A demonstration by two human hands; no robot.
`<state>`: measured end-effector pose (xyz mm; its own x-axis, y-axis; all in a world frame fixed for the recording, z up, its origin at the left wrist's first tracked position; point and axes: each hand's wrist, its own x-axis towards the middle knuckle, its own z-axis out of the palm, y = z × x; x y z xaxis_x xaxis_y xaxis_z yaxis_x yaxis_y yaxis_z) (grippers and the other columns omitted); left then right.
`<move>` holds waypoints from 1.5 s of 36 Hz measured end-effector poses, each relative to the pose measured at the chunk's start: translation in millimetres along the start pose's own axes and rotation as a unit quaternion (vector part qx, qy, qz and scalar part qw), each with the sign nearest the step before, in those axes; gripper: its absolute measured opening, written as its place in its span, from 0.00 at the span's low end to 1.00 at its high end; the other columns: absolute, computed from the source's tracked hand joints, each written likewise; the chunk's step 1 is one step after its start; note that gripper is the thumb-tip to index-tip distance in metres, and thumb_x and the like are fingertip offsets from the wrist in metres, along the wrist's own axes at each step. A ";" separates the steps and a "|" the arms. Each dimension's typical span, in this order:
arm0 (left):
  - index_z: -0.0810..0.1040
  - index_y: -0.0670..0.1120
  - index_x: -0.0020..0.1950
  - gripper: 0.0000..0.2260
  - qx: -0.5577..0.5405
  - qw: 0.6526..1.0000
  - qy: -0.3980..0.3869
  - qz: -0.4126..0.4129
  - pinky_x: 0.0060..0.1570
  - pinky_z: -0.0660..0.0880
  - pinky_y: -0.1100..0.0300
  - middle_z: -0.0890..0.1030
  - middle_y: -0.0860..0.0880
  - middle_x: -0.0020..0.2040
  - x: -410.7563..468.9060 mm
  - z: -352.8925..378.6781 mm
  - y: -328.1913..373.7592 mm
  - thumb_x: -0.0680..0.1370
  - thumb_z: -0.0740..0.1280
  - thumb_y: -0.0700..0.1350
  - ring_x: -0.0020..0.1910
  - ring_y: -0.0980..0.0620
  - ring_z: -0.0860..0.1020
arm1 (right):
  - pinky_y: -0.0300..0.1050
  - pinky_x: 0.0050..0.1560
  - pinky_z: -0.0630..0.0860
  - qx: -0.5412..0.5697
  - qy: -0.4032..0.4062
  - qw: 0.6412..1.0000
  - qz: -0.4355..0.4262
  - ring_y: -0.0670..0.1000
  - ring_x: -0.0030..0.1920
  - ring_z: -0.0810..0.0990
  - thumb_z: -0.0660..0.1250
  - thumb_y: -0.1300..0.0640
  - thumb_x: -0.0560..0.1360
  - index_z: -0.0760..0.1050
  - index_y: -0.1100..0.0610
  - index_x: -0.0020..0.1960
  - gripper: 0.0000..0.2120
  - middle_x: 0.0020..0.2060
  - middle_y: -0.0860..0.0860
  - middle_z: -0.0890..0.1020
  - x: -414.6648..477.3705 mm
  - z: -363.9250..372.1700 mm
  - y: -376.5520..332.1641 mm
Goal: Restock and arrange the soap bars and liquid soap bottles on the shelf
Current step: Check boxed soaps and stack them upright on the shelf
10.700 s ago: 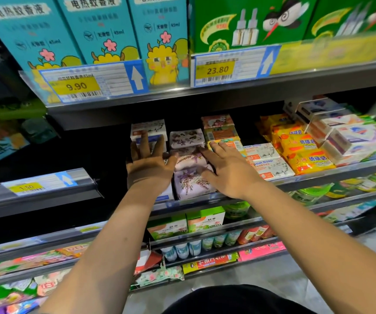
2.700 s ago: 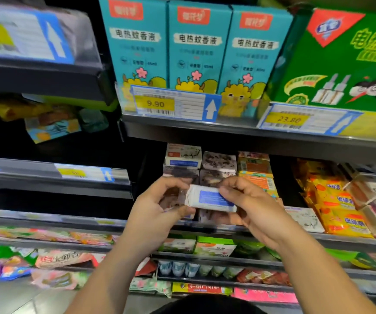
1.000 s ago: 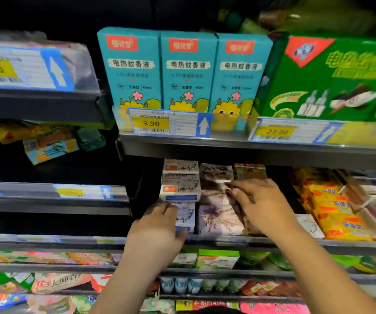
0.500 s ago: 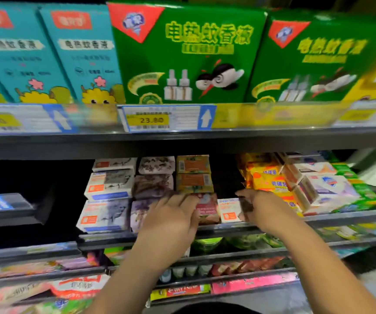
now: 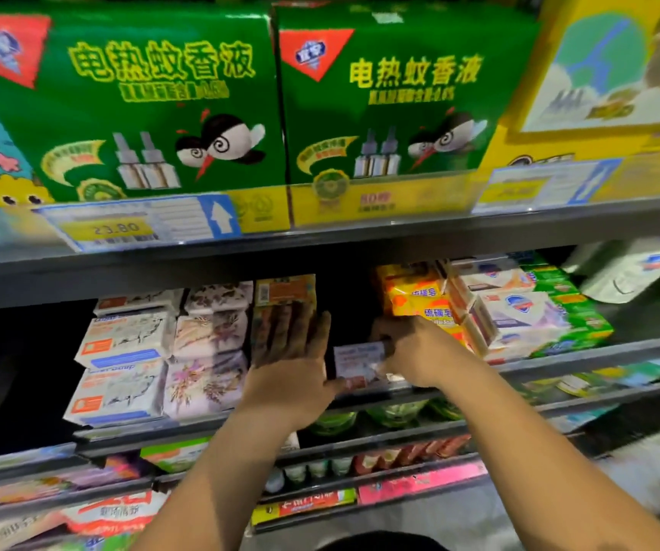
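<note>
Stacked soap bars fill the middle shelf [image 5: 583, 357]: white boxes [image 5: 121, 367], floral-wrapped bars [image 5: 209, 351], an orange-brown stack [image 5: 284, 296], yellow bars [image 5: 416, 300] and white and green packs [image 5: 519, 316]. My left hand [image 5: 292, 367] lies with straight fingers against the front of the orange-brown stack. My right hand [image 5: 416, 351] grips a small white soap box [image 5: 356, 361] standing in the gap between that stack and the yellow bars. The box's right side is hidden under my fingers.
Green mosquito-liquid boxes [image 5: 153, 101] and a yellow box [image 5: 614, 93] stand on the shelf above, behind price tags [image 5: 141, 224]. Lower shelves hold green tubs [image 5: 392, 411], small bottles and packets. A white refill pouch [image 5: 630, 268] lies at far right.
The view has shifted right along the shelf. My left hand moved from the white boxes to the orange-brown stack, and my right hand moved to the gap and took hold of the small white box.
</note>
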<state>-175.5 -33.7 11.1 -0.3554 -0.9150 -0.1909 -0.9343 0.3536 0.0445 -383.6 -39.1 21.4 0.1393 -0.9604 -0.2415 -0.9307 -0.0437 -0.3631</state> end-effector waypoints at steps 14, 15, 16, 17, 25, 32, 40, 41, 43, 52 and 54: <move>0.34 0.55 0.80 0.39 -0.008 1.000 -0.025 0.017 0.74 0.32 0.40 0.29 0.47 0.79 4.6 0.2 -1.7 0.79 0.53 0.69 0.77 0.43 0.28 | 0.50 0.57 0.76 0.055 0.019 0.998 0.034 0.53 0.53 0.77 0.72 0.51 0.76 0.70 0.45 0.69 0.23 0.60 0.48 0.68 -22.2 9.5 3.2; 0.34 0.55 0.80 0.39 -0.008 1.000 -0.022 0.018 0.74 0.32 0.40 0.29 0.47 0.79 4.3 0.7 -1.7 0.79 0.53 0.69 0.77 0.43 0.28 | 0.50 0.57 0.77 0.079 0.030 0.996 0.032 0.52 0.54 0.77 0.72 0.53 0.76 0.72 0.44 0.68 0.22 0.60 0.48 0.71 -24.7 9.8 3.7; 0.34 0.56 0.80 0.39 -0.008 1.000 -0.017 0.018 0.74 0.32 0.39 0.30 0.47 0.79 4.1 1.6 -1.7 0.79 0.53 0.69 0.77 0.43 0.28 | 0.49 0.57 0.77 0.101 0.044 0.993 0.030 0.51 0.55 0.77 0.72 0.55 0.76 0.73 0.44 0.66 0.20 0.60 0.47 0.73 -27.8 9.7 4.6; 0.34 0.56 0.80 0.39 -0.009 1.000 -0.011 0.018 0.74 0.32 0.39 0.30 0.47 0.79 3.9 2.9 -1.5 0.79 0.52 0.70 0.77 0.43 0.29 | 0.47 0.57 0.76 0.126 0.065 0.989 0.027 0.50 0.57 0.77 0.73 0.55 0.76 0.74 0.44 0.65 0.20 0.60 0.46 0.76 -30.8 9.4 5.5; 0.32 0.55 0.79 0.39 -0.015 1.000 0.016 0.015 0.74 0.31 0.38 0.28 0.46 0.78 0.5 7.5 -2.7 0.79 0.51 0.69 0.76 0.42 0.27 | 0.48 0.54 0.78 0.359 0.227 0.905 0.039 0.46 0.50 0.78 0.76 0.47 0.72 0.76 0.39 0.60 0.19 0.45 0.34 0.76 -69.1 0.1 -9.0; 0.17 0.54 0.69 0.43 -0.025 0.998 0.047 0.020 0.75 0.36 0.39 0.29 0.45 0.79 -2.7 5.8 -3.7 0.78 0.50 0.70 0.77 0.41 0.29 | 0.53 0.60 0.75 0.559 0.254 0.787 0.066 0.51 0.53 0.80 0.78 0.48 0.68 0.81 0.45 0.55 0.16 0.54 0.55 0.81 -91.0 -1.6 -21.3; 0.40 0.66 0.77 0.51 -0.232 0.918 0.195 0.255 0.55 0.78 0.50 0.52 0.52 0.81 -21.5 -6.6 15.0 0.70 0.77 0.57 0.74 0.47 0.65 | 0.57 0.56 0.74 0.628 0.270 0.725 0.076 0.54 0.50 0.82 0.77 0.50 0.70 0.82 0.55 0.50 0.12 0.48 0.62 0.83 -118.5 -2.9 -20.5; 0.46 0.65 0.78 0.51 -0.249 0.898 0.214 0.294 0.57 0.77 0.50 0.55 0.52 0.80 -20.2 -4.9 18.4 0.69 0.79 0.53 0.74 0.48 0.65 | 0.54 0.53 0.75 0.636 0.272 0.718 0.080 0.53 0.48 0.82 0.76 0.53 0.71 0.82 0.57 0.49 0.10 0.46 0.60 0.84 -121.8 -3.1 -20.0; 0.55 0.65 0.76 0.45 -0.310 0.860 0.218 0.343 0.68 0.70 0.58 0.57 0.60 0.78 -16.7 -4.8 25.7 0.69 0.80 0.52 0.75 0.55 0.63 | 0.50 0.51 0.76 0.643 0.273 0.711 0.077 0.53 0.47 0.83 0.76 0.50 0.71 0.81 0.59 0.48 0.13 0.45 0.59 0.85 -128.1 -5.0 -19.2; 0.74 0.58 0.65 0.26 -0.487 0.773 0.163 0.372 0.62 0.70 0.68 0.72 0.60 0.66 -25.6 -45.0 75.9 0.69 0.77 0.55 0.68 0.57 0.72 | 0.52 0.51 0.77 0.660 0.312 0.679 0.074 0.54 0.47 0.81 0.79 0.45 0.64 0.82 0.53 0.49 0.19 0.46 0.55 0.84 -153.8 -24.7 0.2; 0.75 0.57 0.63 0.26 -0.535 0.756 0.149 0.347 0.62 0.74 0.59 0.75 0.59 0.65 -25.1 -45.6 87.0 0.67 0.78 0.52 0.67 0.53 0.74 | 0.50 0.50 0.79 0.671 0.293 0.679 0.062 0.55 0.49 0.82 0.79 0.47 0.65 0.82 0.54 0.52 0.19 0.50 0.56 0.84 -160.2 -28.0 8.4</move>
<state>-249.1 11.2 64.5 -0.6106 -0.6413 0.4647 0.0500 0.5544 0.8307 -423.2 106.7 82.2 -0.4353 -0.8960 -0.0881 0.2770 -0.0402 -0.9600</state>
